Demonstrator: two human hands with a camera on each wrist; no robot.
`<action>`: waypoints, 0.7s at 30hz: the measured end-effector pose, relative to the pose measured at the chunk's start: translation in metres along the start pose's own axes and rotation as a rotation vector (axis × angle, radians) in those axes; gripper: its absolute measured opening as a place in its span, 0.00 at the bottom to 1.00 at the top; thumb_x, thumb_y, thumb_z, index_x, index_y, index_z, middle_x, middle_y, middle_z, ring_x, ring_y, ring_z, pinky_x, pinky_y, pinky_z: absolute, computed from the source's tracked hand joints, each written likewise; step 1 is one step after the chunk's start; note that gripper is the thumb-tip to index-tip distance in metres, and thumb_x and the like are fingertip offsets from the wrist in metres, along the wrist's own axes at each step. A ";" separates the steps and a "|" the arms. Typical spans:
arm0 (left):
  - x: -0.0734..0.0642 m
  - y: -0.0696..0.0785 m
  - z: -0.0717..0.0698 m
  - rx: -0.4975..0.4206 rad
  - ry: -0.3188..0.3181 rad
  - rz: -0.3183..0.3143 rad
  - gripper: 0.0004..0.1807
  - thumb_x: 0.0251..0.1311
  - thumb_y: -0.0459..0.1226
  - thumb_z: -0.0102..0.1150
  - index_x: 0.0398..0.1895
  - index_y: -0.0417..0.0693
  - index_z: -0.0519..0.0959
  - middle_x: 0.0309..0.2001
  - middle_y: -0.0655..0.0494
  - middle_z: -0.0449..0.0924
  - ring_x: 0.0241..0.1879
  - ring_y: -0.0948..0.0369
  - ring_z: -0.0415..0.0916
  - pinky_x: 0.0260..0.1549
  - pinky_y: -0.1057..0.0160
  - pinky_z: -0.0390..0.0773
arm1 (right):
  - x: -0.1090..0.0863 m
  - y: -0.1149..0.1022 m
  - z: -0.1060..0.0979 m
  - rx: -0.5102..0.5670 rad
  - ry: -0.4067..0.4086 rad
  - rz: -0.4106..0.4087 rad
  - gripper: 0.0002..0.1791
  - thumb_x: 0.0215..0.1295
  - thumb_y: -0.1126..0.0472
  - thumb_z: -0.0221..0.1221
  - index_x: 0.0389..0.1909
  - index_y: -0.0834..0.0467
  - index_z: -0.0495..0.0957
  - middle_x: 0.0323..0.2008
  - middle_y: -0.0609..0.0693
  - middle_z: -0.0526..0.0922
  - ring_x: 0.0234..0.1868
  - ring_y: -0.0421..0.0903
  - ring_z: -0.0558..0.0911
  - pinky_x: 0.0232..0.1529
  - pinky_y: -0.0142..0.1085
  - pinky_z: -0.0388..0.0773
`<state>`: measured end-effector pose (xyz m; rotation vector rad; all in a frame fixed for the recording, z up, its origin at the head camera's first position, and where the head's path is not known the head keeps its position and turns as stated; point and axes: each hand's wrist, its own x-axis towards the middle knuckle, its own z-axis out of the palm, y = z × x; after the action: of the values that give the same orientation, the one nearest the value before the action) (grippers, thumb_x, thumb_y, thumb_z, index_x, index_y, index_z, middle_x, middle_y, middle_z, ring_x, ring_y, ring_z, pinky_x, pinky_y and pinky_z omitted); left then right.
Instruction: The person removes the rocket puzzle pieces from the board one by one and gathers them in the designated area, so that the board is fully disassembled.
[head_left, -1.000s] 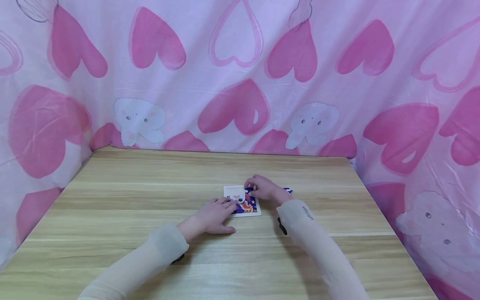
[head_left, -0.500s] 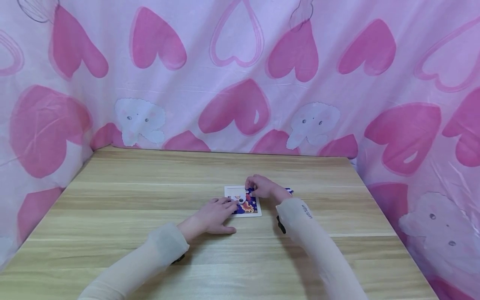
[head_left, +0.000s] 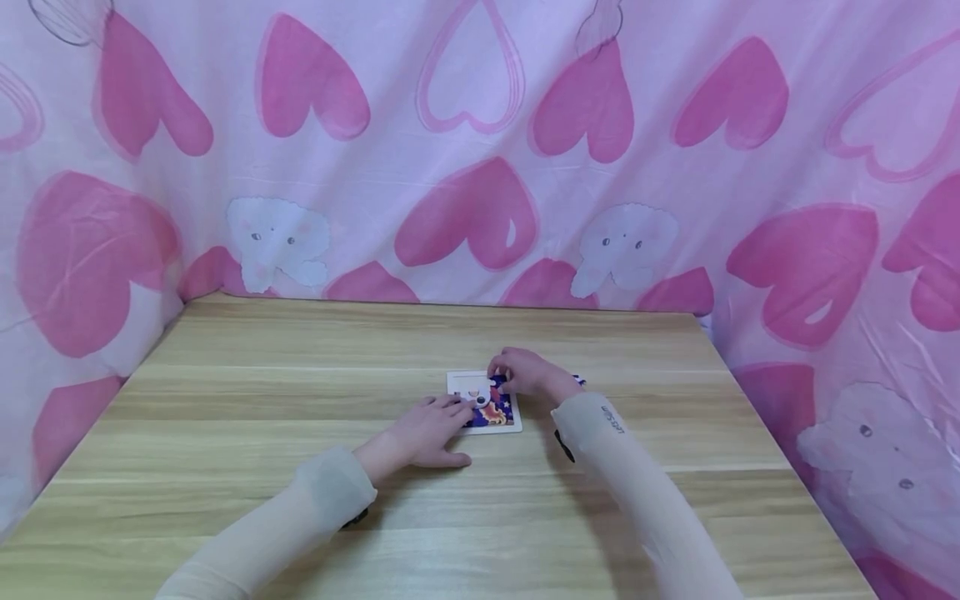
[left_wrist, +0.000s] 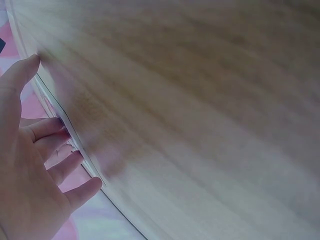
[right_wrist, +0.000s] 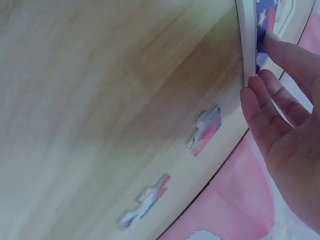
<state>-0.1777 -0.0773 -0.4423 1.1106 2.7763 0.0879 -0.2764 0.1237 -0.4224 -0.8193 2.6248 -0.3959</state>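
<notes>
A small jigsaw puzzle point(head_left: 495, 415) in a white-edged tray point(head_left: 517, 427) lies flat on the table, with a dark blue, starry picture and a pale area at its upper left. My left hand point(head_left: 427, 431) rests on its left side, fingers outstretched and thumb on the wood. At its upper right corner, my right hand point(head_left: 528, 375) has thumb and index finger bent together at a jigsaw piece point(head_left: 495, 382), mostly hidden by the fingers. In the right wrist view the thumb point(right_wrist: 285, 52) touches the picture, while other fingertips lie along the tray's outer side.
Two loose jigsaw pieces lie on the table near my right hand: a blue-and-red piece point(right_wrist: 206, 131) and a white-and-red piece point(right_wrist: 145, 201). The wooden table point(head_left: 300, 350) ends at a pink heart-patterned curtain point(head_left: 465, 208) at the back and sides.
Both hands stay at the same places on the puzzle. The right hand and forearm shift only very slightly; the puzzle looks unchanged.
</notes>
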 end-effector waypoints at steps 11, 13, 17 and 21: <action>0.000 0.000 -0.002 0.005 0.014 0.016 0.41 0.51 0.64 0.45 0.63 0.48 0.61 0.63 0.52 0.58 0.61 0.51 0.52 0.55 0.48 0.55 | 0.005 0.001 -0.004 0.011 -0.058 0.027 0.14 0.51 0.65 0.62 0.37 0.50 0.72 0.38 0.47 0.69 0.39 0.44 0.70 0.44 0.38 0.67; 0.003 0.000 -0.002 0.009 0.017 0.013 0.42 0.50 0.64 0.45 0.64 0.50 0.59 0.62 0.52 0.58 0.61 0.51 0.53 0.55 0.48 0.54 | 0.005 0.001 -0.004 0.017 -0.050 0.009 0.15 0.49 0.66 0.62 0.37 0.51 0.71 0.38 0.46 0.70 0.40 0.44 0.70 0.45 0.37 0.67; 0.010 0.005 -0.003 0.043 0.023 0.000 0.43 0.50 0.66 0.43 0.67 0.57 0.54 0.62 0.53 0.59 0.60 0.49 0.54 0.54 0.46 0.55 | 0.005 0.001 -0.003 0.027 -0.037 -0.027 0.15 0.48 0.68 0.63 0.36 0.53 0.70 0.37 0.47 0.71 0.41 0.44 0.71 0.46 0.38 0.67; 0.018 0.013 -0.006 0.132 0.023 -0.022 0.43 0.49 0.68 0.38 0.66 0.58 0.55 0.61 0.52 0.60 0.57 0.49 0.58 0.51 0.45 0.60 | 0.006 0.003 0.000 0.043 -0.031 -0.039 0.15 0.49 0.69 0.62 0.37 0.53 0.70 0.36 0.47 0.72 0.39 0.44 0.71 0.45 0.37 0.68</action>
<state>-0.1833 -0.0556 -0.4372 1.1149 2.8495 -0.0868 -0.2826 0.1220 -0.4246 -0.8565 2.5662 -0.4445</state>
